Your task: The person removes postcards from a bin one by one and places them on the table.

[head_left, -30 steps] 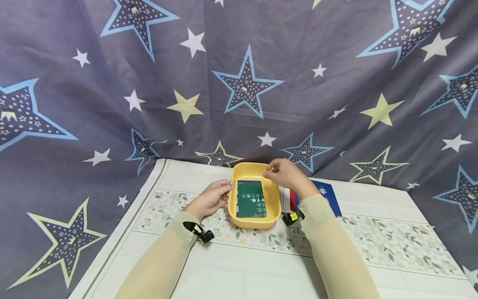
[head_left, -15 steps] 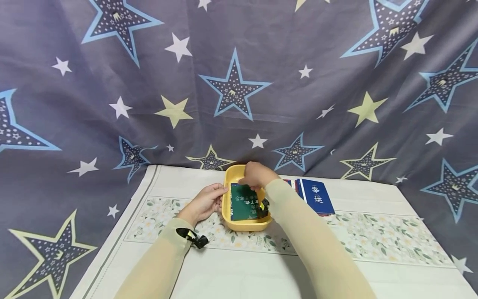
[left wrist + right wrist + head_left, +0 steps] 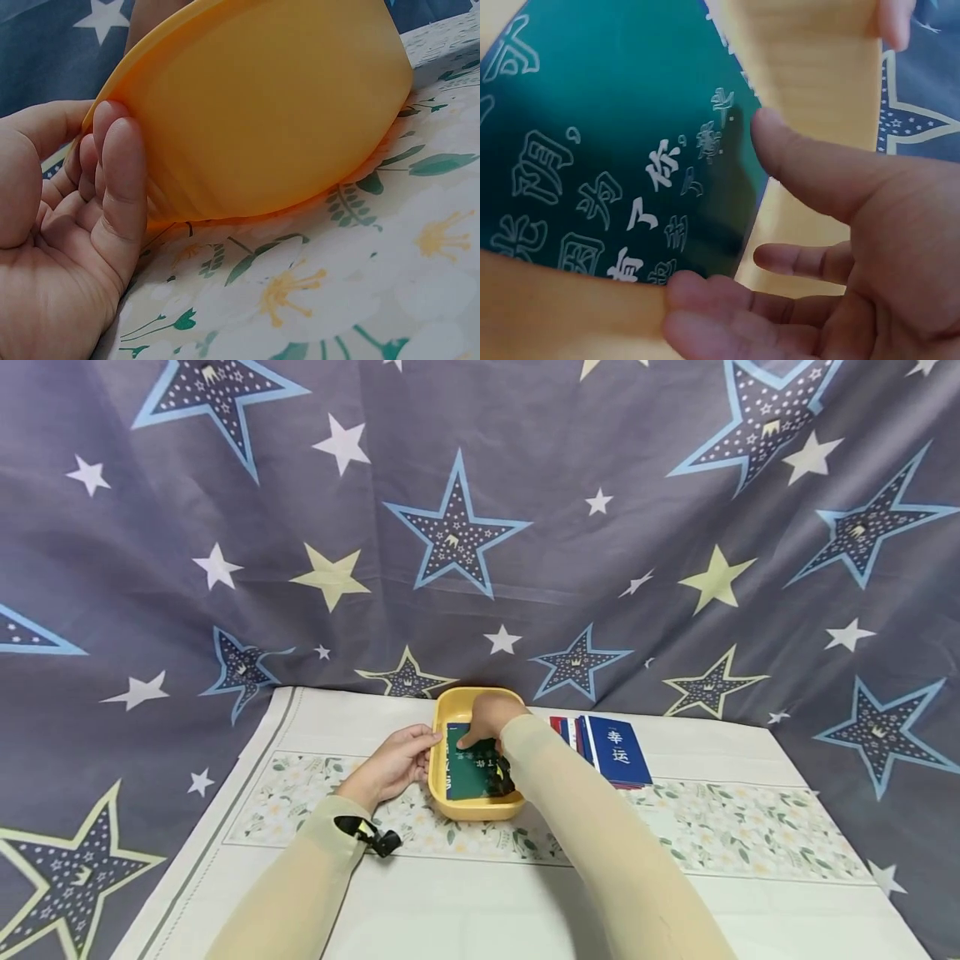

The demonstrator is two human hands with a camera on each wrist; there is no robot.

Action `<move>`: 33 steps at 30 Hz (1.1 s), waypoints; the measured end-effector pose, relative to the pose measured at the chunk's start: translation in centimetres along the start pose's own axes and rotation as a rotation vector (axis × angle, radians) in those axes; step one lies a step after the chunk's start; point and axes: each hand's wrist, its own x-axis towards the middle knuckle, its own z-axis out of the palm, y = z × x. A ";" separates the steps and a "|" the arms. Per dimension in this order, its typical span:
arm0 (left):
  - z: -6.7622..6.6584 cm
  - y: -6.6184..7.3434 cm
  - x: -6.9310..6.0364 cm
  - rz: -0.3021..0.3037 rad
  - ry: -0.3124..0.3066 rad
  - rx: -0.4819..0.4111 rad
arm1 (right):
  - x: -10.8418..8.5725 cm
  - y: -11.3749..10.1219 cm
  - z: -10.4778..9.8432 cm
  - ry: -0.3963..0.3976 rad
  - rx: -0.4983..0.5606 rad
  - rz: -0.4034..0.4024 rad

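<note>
A yellow plastic box point(image 3: 480, 812) stands on the table, and its outer wall point(image 3: 270, 112) fills much of the left wrist view. My left hand point(image 3: 396, 764) pinches the box's left rim between thumb and fingers. Inside the box lies a dark green card or booklet point(image 3: 462, 779) with white lettering. My right hand point(image 3: 491, 717) reaches into the box over the card's far part. In the right wrist view, thumb and fingers of that right hand point(image 3: 900, 240) are spread around one corner of the green card point(image 3: 630, 105), close to its edges.
Right of the box, a fanned stack of cards or booklets lies with a blue one point(image 3: 621, 752) on top; red and white edges show under it. A floral band point(image 3: 750, 835) crosses the white tablecloth point(image 3: 450, 902). A star-patterned curtain point(image 3: 337, 635) hangs behind the table.
My right hand has moved left and down into the box, from its right rim to the green card. The left hand keeps its grip on the rim. The whole head view has shifted.
</note>
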 end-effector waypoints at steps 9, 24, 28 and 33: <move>-0.2 0.6 -0.5 0.006 0.006 0.008 | -0.9 -0.3 0.2 0.103 -0.097 -0.074; 0.0 0.1 -0.1 0.011 -0.003 -0.009 | 1.9 1.6 -1.1 0.170 0.009 -0.133; -0.1 0.1 -0.1 0.014 0.002 -0.022 | -1.9 2.2 -3.7 0.190 0.218 -0.156; 0.3 0.1 -0.1 0.001 -0.006 -0.024 | -4.3 7.0 -4.1 0.234 0.481 -0.179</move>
